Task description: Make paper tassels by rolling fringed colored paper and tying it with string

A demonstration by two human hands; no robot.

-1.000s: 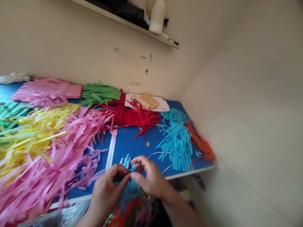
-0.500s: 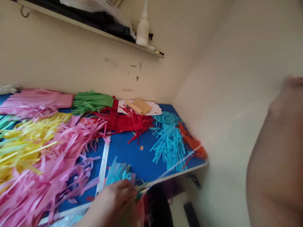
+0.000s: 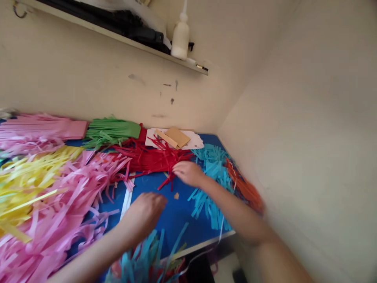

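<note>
My right hand reaches over the blue table, fingertips pinched together at the front edge of a red paper fringe. Nearer to me, my left hand hangs over the table, blurred, its fingers curled and their tips hidden. Below it, at the table's front edge, is a multicoloured bundle of paper fringe, mostly blue with some red. A thin white string runs from near this bundle up past my right forearm to the blue fringe.
Pink fringe and yellow fringe spread over the left side. Green fringe and card pieces lie along the wall. Orange fringe is at the right corner. A shelf above carries a white bottle.
My right hand has swung in from the far right to the red fringe. My left hand has come off the multicoloured bundle and lifted. The string, taut before, is now slack.
</note>
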